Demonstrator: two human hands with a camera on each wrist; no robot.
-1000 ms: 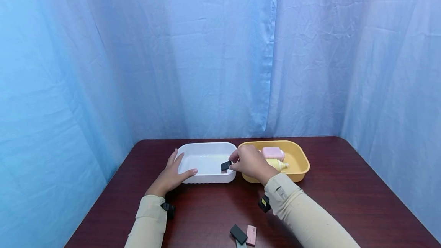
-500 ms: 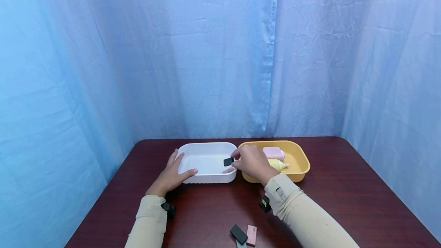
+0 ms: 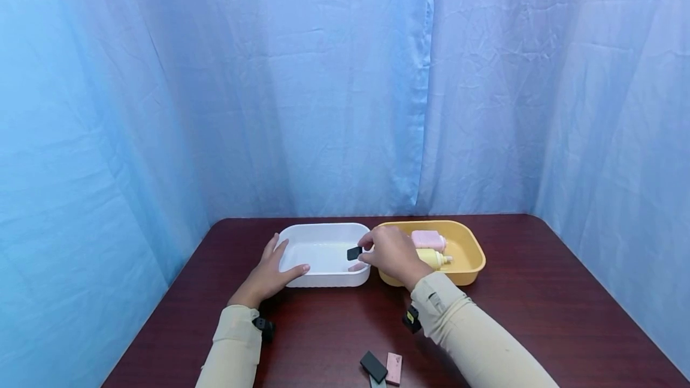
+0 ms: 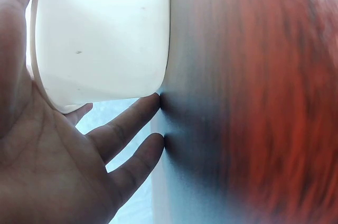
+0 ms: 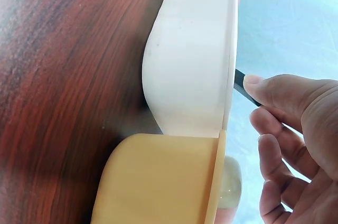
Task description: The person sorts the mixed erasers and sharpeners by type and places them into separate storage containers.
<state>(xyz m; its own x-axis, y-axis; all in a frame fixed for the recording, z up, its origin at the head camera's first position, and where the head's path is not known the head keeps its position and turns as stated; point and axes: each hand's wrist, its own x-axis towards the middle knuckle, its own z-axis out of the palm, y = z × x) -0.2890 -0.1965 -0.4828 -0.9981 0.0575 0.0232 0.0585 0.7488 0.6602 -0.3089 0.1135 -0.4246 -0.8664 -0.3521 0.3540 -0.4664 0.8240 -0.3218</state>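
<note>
My left hand [image 3: 271, 276] is spread at the left end of the white tray [image 3: 327, 280], thumb over the front rim. In the left wrist view, straight fingers [image 4: 125, 127] touch the tray's end and the table beside it. My right hand [image 3: 395, 254] pinches a small black rectangular block [image 3: 353, 253] between thumb and forefinger, above the white tray's right end. Its other fingers curl loosely in the right wrist view, where the black block [image 5: 240, 84] stands at the tray's rim. Beneath the block in the head view, a pale pink patch [image 3: 356, 266] shows inside the tray.
A yellow tray [image 3: 474, 265] touches the white tray's right end and holds a pink bottle [image 3: 427, 239] and a yellow bottle [image 3: 431, 257]. Near the front edge lie a black block [image 3: 373, 366], a pink block [image 3: 394, 369] and a grey piece [image 3: 378, 383]. Blue curtains surround the table.
The black block, pinched throughout, has turned and shifted slightly right, then a little left again with the right hand. The pale pink patch below shows more clearly. The left hand keeps its place.
</note>
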